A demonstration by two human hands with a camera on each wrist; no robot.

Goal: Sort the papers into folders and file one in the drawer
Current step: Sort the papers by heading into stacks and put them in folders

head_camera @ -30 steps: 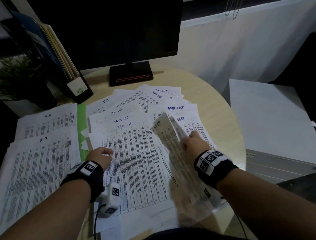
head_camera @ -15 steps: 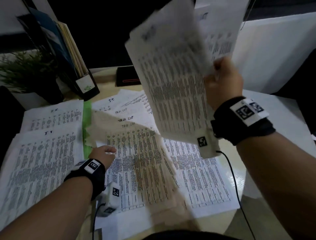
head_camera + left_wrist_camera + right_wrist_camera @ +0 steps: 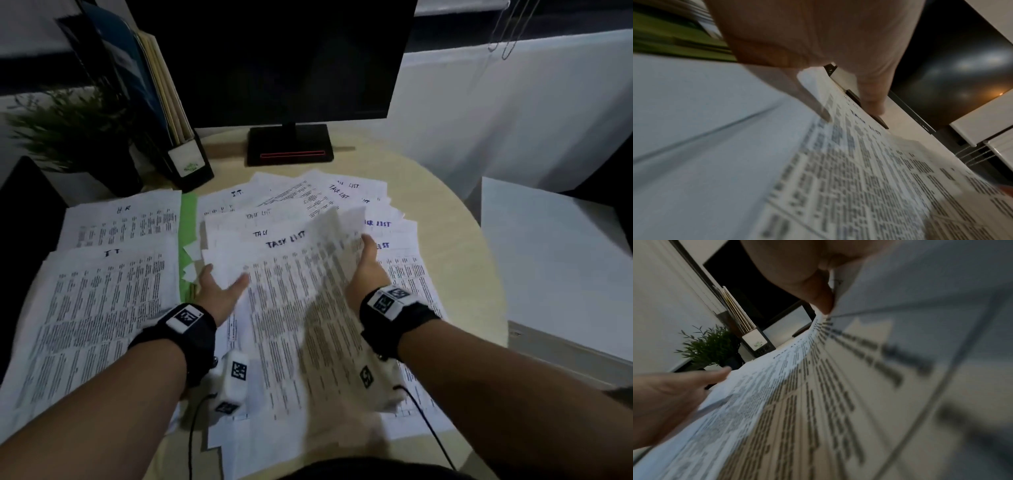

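— Half a second ago the right hand (image 3: 365, 263) was holding that printed sheet (image 3: 308, 308) high in front of the monitor (image 3: 274, 58); now it is bringing it down low over the spread of papers (image 3: 301, 205), and the left hand (image 3: 219, 291) is coming up off the pile to meet it.

— How is the grip looking?

— On the right, thumb (image 3: 821, 293) and fingers are pinching the sheet's far right edge. On the left, the fingers are reaching out nearly straight, touching the sheet's left corner and not yet closing on it.

— And the task?

— Sorting, I judge, is barely starting. Task-list pages are lying fanned at the middle of the tabletop (image 3: 452, 246), the HR and IT piles (image 3: 102, 281) are sitting to the left, and the folders (image 3: 161, 78) are standing in a holder at far left.
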